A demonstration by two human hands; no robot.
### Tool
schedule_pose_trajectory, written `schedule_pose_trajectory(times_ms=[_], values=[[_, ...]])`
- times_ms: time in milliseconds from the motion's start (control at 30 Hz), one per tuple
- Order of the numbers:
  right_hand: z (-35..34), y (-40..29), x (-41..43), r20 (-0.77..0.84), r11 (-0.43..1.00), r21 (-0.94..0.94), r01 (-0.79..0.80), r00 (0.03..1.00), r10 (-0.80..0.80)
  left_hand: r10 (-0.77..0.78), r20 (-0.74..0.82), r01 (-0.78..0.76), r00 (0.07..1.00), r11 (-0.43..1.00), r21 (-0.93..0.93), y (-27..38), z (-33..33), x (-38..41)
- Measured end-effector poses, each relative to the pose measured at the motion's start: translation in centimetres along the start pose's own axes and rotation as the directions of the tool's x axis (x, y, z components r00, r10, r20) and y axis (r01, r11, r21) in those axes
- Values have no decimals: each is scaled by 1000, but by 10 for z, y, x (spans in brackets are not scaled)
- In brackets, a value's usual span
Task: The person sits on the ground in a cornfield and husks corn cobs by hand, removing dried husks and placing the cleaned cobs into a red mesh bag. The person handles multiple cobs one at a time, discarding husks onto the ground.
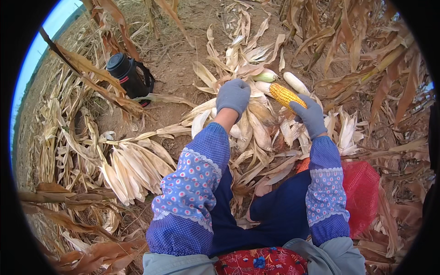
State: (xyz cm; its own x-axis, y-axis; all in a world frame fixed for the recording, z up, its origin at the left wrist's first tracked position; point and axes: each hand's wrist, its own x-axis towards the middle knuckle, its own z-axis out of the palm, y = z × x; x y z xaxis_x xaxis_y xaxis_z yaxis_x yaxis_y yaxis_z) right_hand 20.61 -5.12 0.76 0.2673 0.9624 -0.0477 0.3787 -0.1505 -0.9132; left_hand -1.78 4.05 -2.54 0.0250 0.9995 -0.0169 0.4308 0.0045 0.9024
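Note:
My right hand (308, 113), in a grey glove, grips the lower end of a yellow corn cob (284, 95). The cob's other end points up and left and has a pale covering around it. My left hand (233, 96), gloved in grey too, is curled over the pile of dry corn husks (252, 113); whether its fingers hold a husk is hidden under it. Beside the cob lie a pale husked ear (295, 81) and a greenish ear (265, 76). Several unopened pale ears (259, 132) rest in the pile below and between my hands.
A dark bottle (127, 74) with a strap stands at upper left. A fan of pale husks (134, 168) lies at left. A red mesh sack (361, 196) is beside my right sleeve. Dry corn stalks (381, 65) lean in at upper right.

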Motion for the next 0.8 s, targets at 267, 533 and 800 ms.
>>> schedule_pose_trajectory(times_ms=[267,533,800], values=[[-9,-7,-4,209,905,374,-202,969,130,111,454,-216,884,958,188,12,-9,-15],[37,-4,-4,213,536,836,-115,969,-124,128,761,170,636,938,-301,46,13,-36],[41,-9,-10,-10,936,325,134,990,-139,222,538,-236,813,971,-43,26,20,-24]])
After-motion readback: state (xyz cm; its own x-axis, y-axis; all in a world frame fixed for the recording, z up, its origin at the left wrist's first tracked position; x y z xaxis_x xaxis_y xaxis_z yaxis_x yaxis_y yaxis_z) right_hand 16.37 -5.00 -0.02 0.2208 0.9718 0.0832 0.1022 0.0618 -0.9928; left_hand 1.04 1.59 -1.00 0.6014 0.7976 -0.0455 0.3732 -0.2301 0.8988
